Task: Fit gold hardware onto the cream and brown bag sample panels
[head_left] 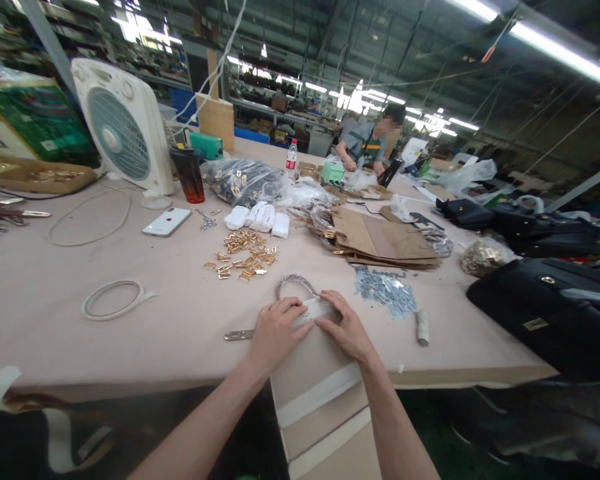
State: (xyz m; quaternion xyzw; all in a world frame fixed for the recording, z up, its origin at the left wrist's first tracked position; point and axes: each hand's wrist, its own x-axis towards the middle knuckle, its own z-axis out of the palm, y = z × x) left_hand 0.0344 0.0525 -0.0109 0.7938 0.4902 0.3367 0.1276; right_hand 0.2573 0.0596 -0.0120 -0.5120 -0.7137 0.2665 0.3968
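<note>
A beige bag panel with pale strips across it reaches over the table's front edge toward me. At its far end lies a white strip with small dark holes, and a plastic-wrapped loop handle stands out beyond it. My left hand is closed over the left side of this end, thumb along the strip. My right hand grips the right side, fingers on the far edge and thumb on top. The thumbs are close together but apart. A narrow metal-studded strap pokes out left of my left hand.
Gold buckles, grey metal plates, a tape roll and a thread spool lie around. Brown panels are stacked behind. A phone, fan and black bag flank the area. A co-worker is across the table.
</note>
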